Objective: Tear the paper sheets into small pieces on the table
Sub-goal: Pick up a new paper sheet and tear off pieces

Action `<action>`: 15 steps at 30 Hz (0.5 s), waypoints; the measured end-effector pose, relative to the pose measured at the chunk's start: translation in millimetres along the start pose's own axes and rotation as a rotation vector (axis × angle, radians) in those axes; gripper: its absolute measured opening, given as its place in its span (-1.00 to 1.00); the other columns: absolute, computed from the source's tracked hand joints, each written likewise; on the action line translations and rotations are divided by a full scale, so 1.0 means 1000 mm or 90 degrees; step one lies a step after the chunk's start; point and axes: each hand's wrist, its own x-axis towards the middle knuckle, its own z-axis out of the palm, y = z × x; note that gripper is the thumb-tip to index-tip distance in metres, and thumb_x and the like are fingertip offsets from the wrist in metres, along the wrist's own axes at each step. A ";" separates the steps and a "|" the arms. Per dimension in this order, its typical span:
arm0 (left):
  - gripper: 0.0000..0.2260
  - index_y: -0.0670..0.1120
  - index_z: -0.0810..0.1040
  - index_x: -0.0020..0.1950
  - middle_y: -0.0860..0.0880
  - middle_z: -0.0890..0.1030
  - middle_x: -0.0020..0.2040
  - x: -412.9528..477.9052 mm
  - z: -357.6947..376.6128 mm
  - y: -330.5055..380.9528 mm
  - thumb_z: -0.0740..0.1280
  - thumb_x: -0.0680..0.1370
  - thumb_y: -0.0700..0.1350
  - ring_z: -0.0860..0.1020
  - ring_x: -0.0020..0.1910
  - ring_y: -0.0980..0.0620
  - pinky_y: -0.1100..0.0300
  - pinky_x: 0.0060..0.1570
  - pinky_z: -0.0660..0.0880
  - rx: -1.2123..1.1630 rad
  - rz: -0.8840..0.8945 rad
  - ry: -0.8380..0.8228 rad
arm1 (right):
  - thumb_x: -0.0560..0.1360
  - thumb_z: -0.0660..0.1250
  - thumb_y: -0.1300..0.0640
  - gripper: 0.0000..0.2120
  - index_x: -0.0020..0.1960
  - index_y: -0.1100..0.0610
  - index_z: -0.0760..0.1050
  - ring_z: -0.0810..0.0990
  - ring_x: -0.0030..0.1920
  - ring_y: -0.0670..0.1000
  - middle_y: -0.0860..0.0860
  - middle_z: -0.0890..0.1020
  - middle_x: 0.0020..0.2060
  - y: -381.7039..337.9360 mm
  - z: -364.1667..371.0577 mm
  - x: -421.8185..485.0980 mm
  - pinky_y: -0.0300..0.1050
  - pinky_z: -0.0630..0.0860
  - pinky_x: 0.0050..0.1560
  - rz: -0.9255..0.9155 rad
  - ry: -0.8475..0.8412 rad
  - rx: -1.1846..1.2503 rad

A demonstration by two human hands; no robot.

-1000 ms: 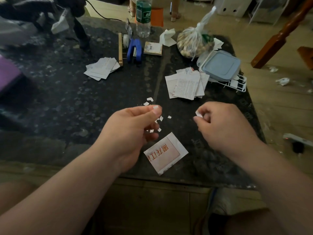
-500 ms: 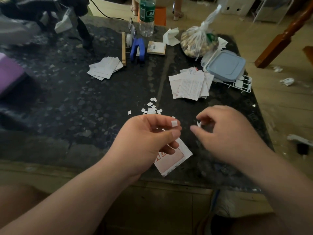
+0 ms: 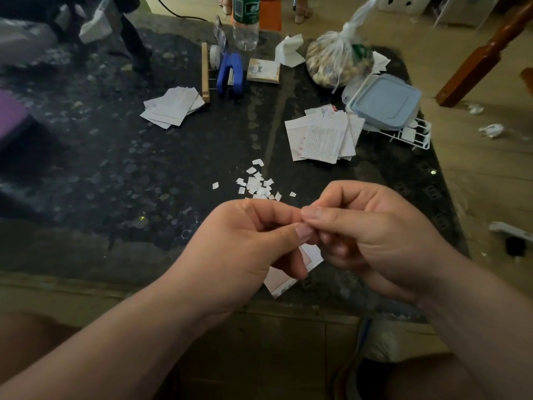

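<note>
I am holding my left hand (image 3: 239,249) and right hand (image 3: 375,238) fingertip to fingertip, fingers curled; whether they are pinching paper, I cannot tell. A sheet (image 3: 284,280) is lying beneath them on the table (image 3: 144,183), scraps (image 3: 256,184) just beyond.

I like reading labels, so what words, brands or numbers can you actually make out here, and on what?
Nothing reads clearly.
Green bottle label: white characters, cut off and blurred.
Handwritten sheets: lines too small.
Small box: print blurred.
Nearest card: print mostly covered.
</note>
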 end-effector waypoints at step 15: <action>-0.76 -0.08 0.73 0.05 -0.02 0.76 -0.07 0.000 0.006 0.000 0.31 0.62 -0.34 0.65 -0.31 0.01 0.15 -0.28 0.61 -0.025 0.006 0.074 | 0.59 0.40 0.11 -0.68 -0.33 0.17 0.56 0.40 -0.52 0.02 0.12 0.52 -0.49 -0.008 -0.013 0.001 -0.25 0.30 -0.53 -0.155 0.185 -0.293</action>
